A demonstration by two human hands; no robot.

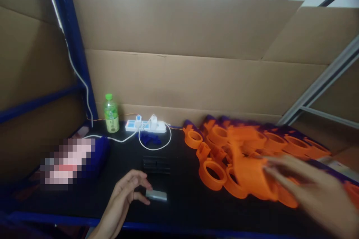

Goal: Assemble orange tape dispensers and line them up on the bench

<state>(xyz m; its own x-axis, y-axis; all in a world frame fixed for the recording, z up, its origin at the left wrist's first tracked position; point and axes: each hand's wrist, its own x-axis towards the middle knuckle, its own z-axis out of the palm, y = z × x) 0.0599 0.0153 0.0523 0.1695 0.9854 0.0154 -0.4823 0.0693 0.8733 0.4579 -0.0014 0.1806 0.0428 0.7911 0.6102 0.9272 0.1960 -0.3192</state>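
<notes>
My left hand (126,191) is low in the middle. Its thumb and fingers are curved and apart, with the tips at either side of the left end of a small silver block (157,195), which lies on the black table. Whether they touch it I cannot tell. Blurred by motion, my right hand (311,190) pinches an orange plastic part (252,173), also smeared, over a pile of similar parts. Those orange ring-shaped parts (212,174) lie close together on the right side. Behind the silver block are black slotted strips (156,165).
At the back stand a green-capped bottle (112,115) and a white power strip (146,126) with looped white cable. A dark blue cloth (150,138) lies by it. A blue-edged object (98,157), partly pixelated, is at left. Cardboard panels (179,78) wall the back.
</notes>
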